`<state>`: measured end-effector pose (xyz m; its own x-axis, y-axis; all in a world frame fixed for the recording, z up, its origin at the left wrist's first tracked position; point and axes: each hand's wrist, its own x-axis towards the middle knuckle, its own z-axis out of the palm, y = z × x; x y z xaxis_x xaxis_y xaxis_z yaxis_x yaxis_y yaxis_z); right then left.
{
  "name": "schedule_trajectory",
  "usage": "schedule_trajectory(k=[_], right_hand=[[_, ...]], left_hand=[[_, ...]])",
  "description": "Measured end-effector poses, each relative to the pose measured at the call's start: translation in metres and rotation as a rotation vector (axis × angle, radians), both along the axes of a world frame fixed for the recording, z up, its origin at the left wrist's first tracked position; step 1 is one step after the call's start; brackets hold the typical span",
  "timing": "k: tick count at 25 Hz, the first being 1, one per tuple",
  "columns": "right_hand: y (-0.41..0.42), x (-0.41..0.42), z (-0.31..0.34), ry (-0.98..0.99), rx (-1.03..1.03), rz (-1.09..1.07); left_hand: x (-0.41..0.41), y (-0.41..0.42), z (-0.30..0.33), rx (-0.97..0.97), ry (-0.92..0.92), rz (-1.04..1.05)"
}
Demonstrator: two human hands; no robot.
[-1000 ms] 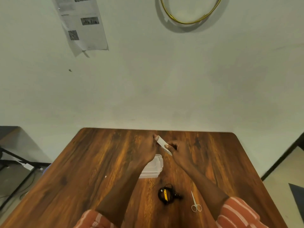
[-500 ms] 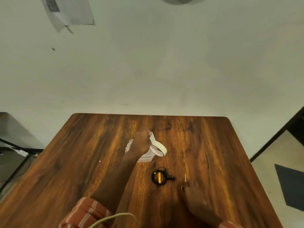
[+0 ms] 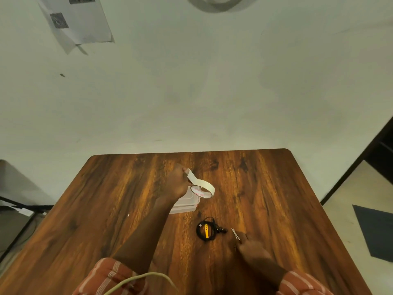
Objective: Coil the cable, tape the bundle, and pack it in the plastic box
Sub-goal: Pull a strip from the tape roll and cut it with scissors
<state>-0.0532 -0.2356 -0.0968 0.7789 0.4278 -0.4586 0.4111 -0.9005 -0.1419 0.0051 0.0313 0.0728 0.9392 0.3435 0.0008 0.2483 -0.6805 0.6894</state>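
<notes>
Left hand (image 3: 178, 184) raised, pinching tape (image 3: 203, 189) (roll dangling), right hand (image 3: 247, 245) lowered, closed on scissors (image 3: 236, 234)

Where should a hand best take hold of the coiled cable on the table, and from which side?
Pinch the cable from above across the ring's left arc, away from the yellow band. It lies flat, so only the top is open. The plug end points right toward the scissors and the right hand, so the left side looks freer.
</notes>
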Motion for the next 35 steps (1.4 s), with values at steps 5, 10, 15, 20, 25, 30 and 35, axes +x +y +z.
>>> schedule_trajectory(k=[5, 10, 15, 20, 25, 30, 35], right_hand=[[-0.003, -0.014, -0.008, -0.062, 0.025, -0.027], [-0.010, -0.015, -0.010, -0.054, 0.150, -0.091], [-0.015, -0.020, -0.007, -0.079, 0.228, -0.119], [-0.009, -0.024, -0.011, -0.097, 0.164, -0.119], [-0.003, -0.021, -0.008, -0.046, 0.007, 0.001], [-0.014, -0.029, -0.006, -0.093, 0.155, -0.047], [-0.019, -0.035, -0.013, -0.064, 0.107, -0.016]], left_hand=[[-0.002, -0.001, 0.000, -0.051, -0.017, 0.010], [-0.008, 0.002, -0.001, -0.076, -0.033, 0.004], [-0.012, 0.003, 0.001, -0.089, -0.035, 0.007], [-0.014, 0.005, 0.000, -0.092, -0.041, 0.016], [-0.019, 0.006, -0.004, -0.091, -0.044, 0.007], [-0.023, 0.004, -0.003, -0.074, -0.044, 0.003], [-0.019, -0.001, -0.009, -0.114, -0.032, 0.015]])
